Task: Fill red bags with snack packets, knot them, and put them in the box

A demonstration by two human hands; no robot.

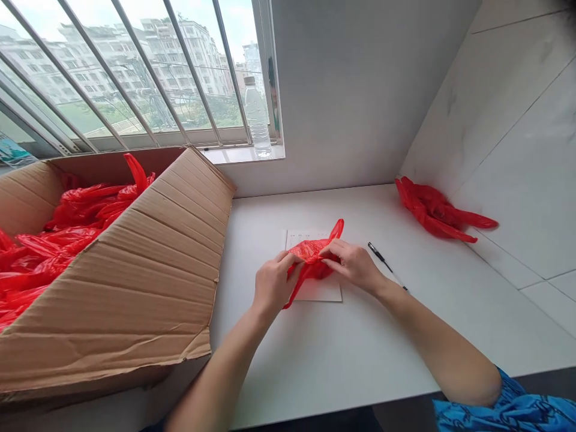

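Over a sheet of white paper [321,293] on the table, both hands pinch a red plastic bag [310,249]. My left hand [275,281] has its thumb and fingers closed on the bag's left side. From the right, my right hand [353,264] grips the bunched plastic near its middle, fingertips close to those of the left. One loop of the bag sticks up past the right hand, and another strip hangs down beside the left. Whether the bunched part is knotted cannot be made out. A black pen [382,259] lies just right of my right hand.
On the left stands a large cardboard box [148,270] with many red plastic bags [81,222] inside. Another red bag [434,210] lies at the table's back right, against the tiled wall. A clear water bottle [257,120] stands on the sill by the barred window.
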